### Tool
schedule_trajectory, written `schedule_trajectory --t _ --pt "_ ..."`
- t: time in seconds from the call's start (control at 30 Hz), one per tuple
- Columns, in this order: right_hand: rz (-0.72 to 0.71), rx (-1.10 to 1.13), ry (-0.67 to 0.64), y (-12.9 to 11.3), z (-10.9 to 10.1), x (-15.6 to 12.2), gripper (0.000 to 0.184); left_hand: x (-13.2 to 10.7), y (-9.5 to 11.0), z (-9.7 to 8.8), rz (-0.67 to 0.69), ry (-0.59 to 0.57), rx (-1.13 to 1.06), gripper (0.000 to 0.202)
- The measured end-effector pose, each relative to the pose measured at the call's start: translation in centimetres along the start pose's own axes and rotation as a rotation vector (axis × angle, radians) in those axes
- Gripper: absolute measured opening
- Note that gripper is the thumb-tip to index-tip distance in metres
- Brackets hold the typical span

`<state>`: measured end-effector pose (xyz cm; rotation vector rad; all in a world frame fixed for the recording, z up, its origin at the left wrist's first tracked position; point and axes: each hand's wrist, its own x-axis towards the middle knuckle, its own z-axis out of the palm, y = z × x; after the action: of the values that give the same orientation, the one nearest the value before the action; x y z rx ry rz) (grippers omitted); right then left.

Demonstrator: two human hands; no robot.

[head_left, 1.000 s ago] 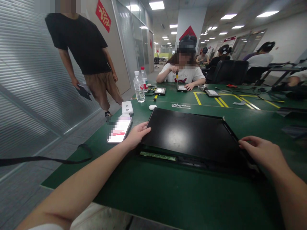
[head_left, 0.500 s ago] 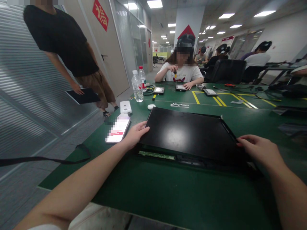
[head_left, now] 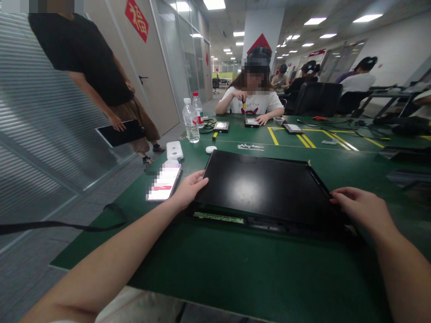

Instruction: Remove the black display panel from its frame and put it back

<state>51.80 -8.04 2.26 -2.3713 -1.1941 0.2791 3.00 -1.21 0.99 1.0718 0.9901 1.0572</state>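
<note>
A black display panel [head_left: 259,184] lies tilted over a black frame on the green table, its glossy face up with a bright reflection in the middle. Along the near edge a narrow green circuit board [head_left: 218,218] shows below the panel. My left hand [head_left: 191,186] is closed on the panel's left edge, thumb on top and fingers partly hidden beneath. At the right edge, my right hand [head_left: 362,204] pinches the rim between thumb and fingers. A phone [head_left: 164,181] with a lit screen lies just left of my left hand.
Beyond the phone are a white power bank [head_left: 174,150], a white earbud case [head_left: 211,149] and two bottles [head_left: 191,121]. Across the table a person works with a screwdriver on a hard drive [head_left: 252,122]. Another person walks at left, carrying a dark flat panel [head_left: 123,133].
My hands keep their hold on the display panel, which stays nearly still. The view shifts slightly. The standing person at left has moved a little, with the dark panel in hand.
</note>
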Motion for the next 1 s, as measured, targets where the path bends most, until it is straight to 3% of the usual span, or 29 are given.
schedule_trajectory --t 0.17,0.43,0.6,0.73,1.0 --pt "-0.081 0.032 0.035 1.2 0.7 1.0 0.027 0.1 -0.2 -0.1 0.012 -0.016 0.004 0.054" --pt "-0.095 0.067 0.038 2.0 1.1 1.5 0.034 0.0 0.1 -0.4 0.052 -0.029 0.107 0.063" --pt "-0.052 0.031 0.006 1.8 1.0 1.6 0.033 0.7 -0.5 -1.9 0.210 0.078 0.533 0.072" --pt "-0.038 0.078 0.030 1.4 0.9 1.2 0.034 1.0 -0.9 -2.9 0.200 0.097 0.819 0.075" --pt "0.043 0.195 0.015 0.2 0.4 0.0 0.034 0.9 -0.6 -2.8 0.175 0.055 1.071 0.072"
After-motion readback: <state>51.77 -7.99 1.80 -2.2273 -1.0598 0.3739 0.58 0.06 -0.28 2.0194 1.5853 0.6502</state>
